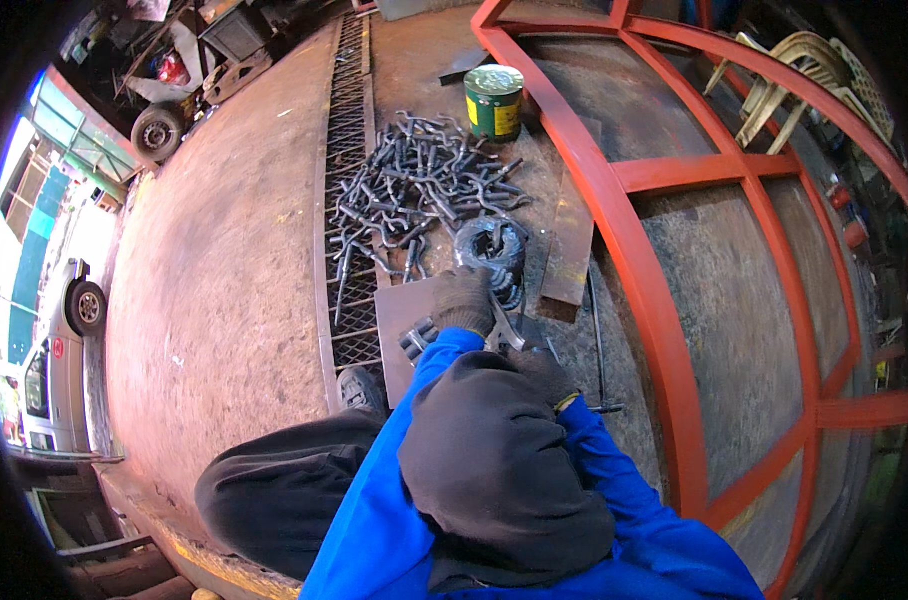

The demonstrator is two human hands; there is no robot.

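Observation:
My left hand (463,302), in a dark glove, is closed just on the near side of a coil of grey wire (490,246); what its fingers hold is hidden. Between my two hands a narrow grey metal piece (508,324) slants down toward the right. My right hand (540,369), gloved too, is curled at that piece's lower end, partly behind my raised knee. Under my left forearm lies a flat metal plate (398,308) with a few short dark metal parts (415,338) on it. Beyond the coil is a heap of bent dark metal rods (419,180).
A green and yellow can (494,103) stands behind the heap. A floor grating (346,150) runs along the left. To the right lie a flat steel bar (570,245), a thin rod (599,335) and a large red metal frame (664,330). Plastic chairs (799,75) stand beyond.

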